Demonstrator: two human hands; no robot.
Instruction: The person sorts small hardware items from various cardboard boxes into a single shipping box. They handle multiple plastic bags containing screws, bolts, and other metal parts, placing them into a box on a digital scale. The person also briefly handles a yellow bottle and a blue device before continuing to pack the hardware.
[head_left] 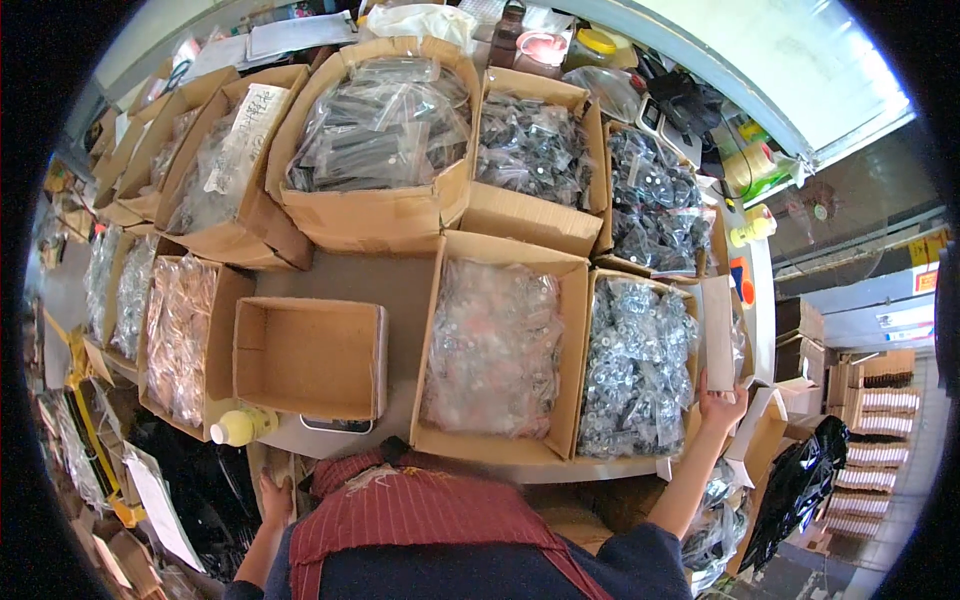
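My right hand (722, 404) is at the right end of the table, closed around the lower end of a long, narrow, pale cardboard box (717, 335). That box stands up beside a carton of small clear bags with grey parts (640, 365). Low on the left, below the table edge, my left hand (276, 498) grips the edge of a tan cardboard piece (268, 462); some of its fingers are hidden. Between the hands, an empty cardboard box (308, 360) sits on the table. Right of it is a carton of clear bags with pinkish contents (495, 350).
A yellow-capped bottle (243, 427) lies by the near table edge. Behind stand a large carton of bagged dark strips (385, 135) and cartons of bagged black parts (535, 145). Copper-toned bags fill a carton (178, 340) at left. A black plastic bag (800, 495) hangs at lower right.
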